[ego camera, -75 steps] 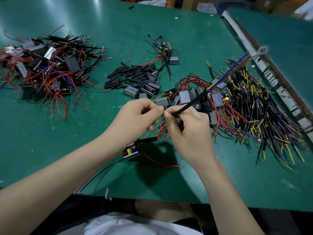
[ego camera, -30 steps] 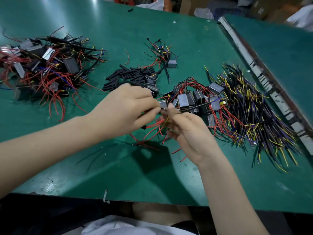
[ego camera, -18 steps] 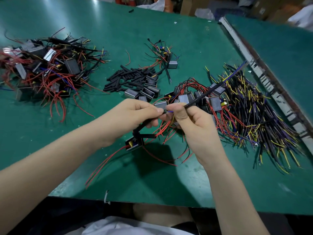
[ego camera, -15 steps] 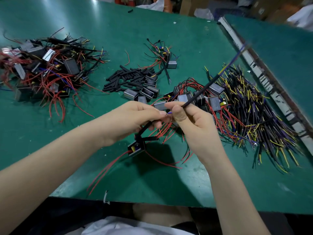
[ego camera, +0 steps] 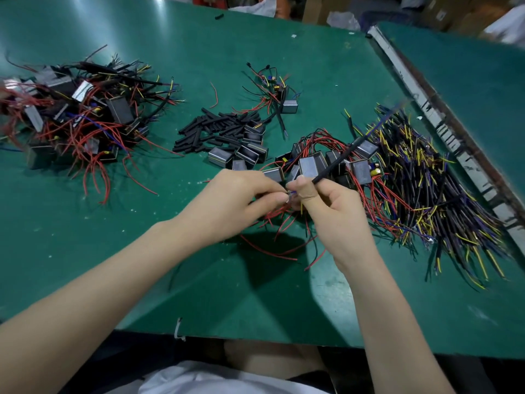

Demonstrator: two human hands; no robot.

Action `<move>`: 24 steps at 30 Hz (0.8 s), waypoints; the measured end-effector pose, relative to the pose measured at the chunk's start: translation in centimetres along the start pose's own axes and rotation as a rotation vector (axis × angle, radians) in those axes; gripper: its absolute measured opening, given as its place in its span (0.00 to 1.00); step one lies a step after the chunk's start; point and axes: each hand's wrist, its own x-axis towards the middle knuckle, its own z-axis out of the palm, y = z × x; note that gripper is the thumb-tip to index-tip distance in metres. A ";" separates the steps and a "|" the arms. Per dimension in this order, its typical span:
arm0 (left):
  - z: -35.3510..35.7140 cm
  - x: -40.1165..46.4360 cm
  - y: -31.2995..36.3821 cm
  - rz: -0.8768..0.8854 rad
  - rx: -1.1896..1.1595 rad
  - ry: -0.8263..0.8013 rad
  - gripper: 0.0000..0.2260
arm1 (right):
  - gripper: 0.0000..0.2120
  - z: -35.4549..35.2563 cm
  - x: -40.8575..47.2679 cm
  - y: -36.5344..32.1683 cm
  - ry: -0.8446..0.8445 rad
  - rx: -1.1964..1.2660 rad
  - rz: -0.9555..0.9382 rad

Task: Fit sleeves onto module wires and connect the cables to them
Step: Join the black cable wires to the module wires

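Fingers (ego camera: 305, 186) of the right hand (ego camera: 333, 217) pinch a black cable (ego camera: 336, 163), tip to tip with the left hand (ego camera: 227, 206), which pinches a fine wire end.

The cable's long axis runs up and away to the right from the meeting point, over the cluster of grey modules (ego camera: 309, 166) and toward the heap of black-and-yellow cables (ego camera: 426, 189); its stripped end points left at the left fingers, which close on something small and pale, almost touching the right thumb. Both hands stand equally near that joint, above the bench (ego camera: 199, 294). Red wires (ego camera: 281, 223) trail below the hands. Hidden: the module those wires belong to, behind the left hand, and whether a sleeve is on. The joint itself is too small to read. Loose black sleeves (ego camera: 210, 132) lie well beyond the left hand.
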 end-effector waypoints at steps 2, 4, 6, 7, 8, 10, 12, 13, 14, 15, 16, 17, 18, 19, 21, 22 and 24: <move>-0.8 -0.3 -1.0 -0.137 -0.126 -0.004 0.12 | 0.08 0.0 -0.1 -0.1 0.014 0.058 -0.011; -1.9 -1.2 -2.4 -0.252 -0.194 -0.087 0.16 | 0.06 0.1 0.0 -0.1 0.037 0.101 -0.017; -2.7 -2.3 -3.6 -0.299 -0.195 -0.192 0.16 | 0.04 0.2 0.0 -0.2 0.038 0.146 -0.027; -2.9 -2.7 -4.0 -0.320 -0.190 -0.230 0.14 | 0.04 0.4 0.1 -0.2 0.034 0.161 -0.033; -3.1 -2.9 -4.3 -0.334 -0.192 -0.256 0.13 | 0.04 0.5 0.1 -0.3 0.029 0.169 -0.044; -2.9 -3.0 -4.2 -0.336 -0.226 -0.286 0.15 | 0.05 0.8 0.1 -0.4 0.027 0.172 -0.076; -2.4 -2.9 -3.8 -0.312 -0.253 -0.303 0.17 | 0.06 1.0 0.1 -0.4 0.031 0.155 -0.111; -2.2 -2.8 -3.5 -0.298 -0.273 -0.287 0.17 | 0.06 0.9 0.0 -0.5 0.038 0.137 -0.130; -2.0 -2.7 -3.3 -0.284 -0.300 -0.254 0.14 | 0.06 0.9 0.0 -0.5 0.047 0.117 -0.152; -1.8 -2.5 -3.0 -0.271 -0.332 -0.212 0.11 | 0.07 0.9 0.0 -0.6 0.051 0.097 -0.174; -1.7 -2.4 -2.7 -0.261 -0.368 -0.171 0.09 | 0.07 0.8 -0.1 -0.8 0.046 0.084 -0.191; -1.6 -2.2 -2.4 -0.254 -0.400 -0.135 0.08 | 0.07 0.8 -0.2 -0.9 0.030 0.069 -0.204; -1.5 -2.0 -2.3 -0.245 -0.420 -0.109 0.08 | 0.08 0.7 -0.2 -1.0 0.009 0.047 -0.218; -1.5 -1.8 -2.1 -0.233 -0.425 -0.090 0.08 | 0.08 0.6 -0.3 -1.1 -0.011 0.018 -0.238; -1.5 -1.6 -1.8 -0.207 -0.418 -0.056 0.08 | 0.08 0.4 -0.3 -1.4 -0.034 -0.036 -0.278; -1.5 -1.5 -1.7 -0.201 -0.417 -0.035 0.07 | 0.08 0.2 -0.3 -1.5 -0.039 -0.056 -0.294; -1.6 -1.5 -1.6 -0.191 -0.421 0.004 0.07 | 0.08 0.0 -0.4 -1.7 -0.055 -0.089 -0.318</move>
